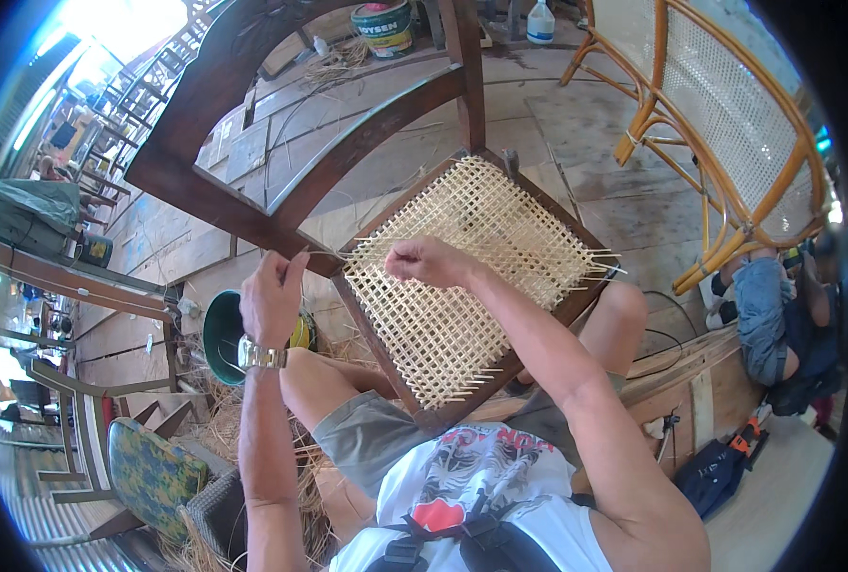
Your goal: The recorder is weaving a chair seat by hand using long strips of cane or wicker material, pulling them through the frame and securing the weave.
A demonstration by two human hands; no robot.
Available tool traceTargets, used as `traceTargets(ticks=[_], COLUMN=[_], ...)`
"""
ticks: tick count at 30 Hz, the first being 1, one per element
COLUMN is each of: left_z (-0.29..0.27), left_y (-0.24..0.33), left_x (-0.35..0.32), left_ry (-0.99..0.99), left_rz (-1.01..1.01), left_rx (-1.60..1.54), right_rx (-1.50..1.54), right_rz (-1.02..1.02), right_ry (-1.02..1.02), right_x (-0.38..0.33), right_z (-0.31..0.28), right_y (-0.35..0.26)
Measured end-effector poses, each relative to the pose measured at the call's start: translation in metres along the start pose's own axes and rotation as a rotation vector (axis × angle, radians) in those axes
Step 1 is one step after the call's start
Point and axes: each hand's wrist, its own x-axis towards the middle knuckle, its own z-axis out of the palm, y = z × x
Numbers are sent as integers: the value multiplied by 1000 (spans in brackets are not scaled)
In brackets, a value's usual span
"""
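Note:
A dark wooden chair (376, 129) stands tilted in front of me, its backrest pointing away. Its seat (500, 248) is a pale open weave of cane, with loose strand ends sticking out along the right and near edges. Beside the seat's left corner, my left hand (270, 297) pinches a thin cane strand (325, 252) between thumb and forefinger; the strand runs toward the weave. My right hand (429, 262) is closed over the left part of the seat, its fingertips at the weave. Whatever lies in those fingers is hidden.
A dark green bucket (222, 336) stands at the left near my knee, among cane scraps (224, 429) on the floor. A rattan seat with caned panels (729, 114) is at the right, a person (767, 315) below it. A paint pail (383, 30) stands at the back.

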Motion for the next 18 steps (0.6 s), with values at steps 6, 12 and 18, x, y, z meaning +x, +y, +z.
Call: traceTargets(ticks=[6,12,18], left_z=[94,145,133], left_y=[8,42,71], left_x=[0,6,24], left_ry=[-299,-641,-766], left_rz=[115,186,286], left_rx=[-154,-22,203], right_rx=[187,-371,-634], right_rz=[535,673,530], right_ry=[-167,-252,-328], right_x=[-13,-28,-28], right_z=[-58,-51,-53], right_y=[-32,-17,-3])
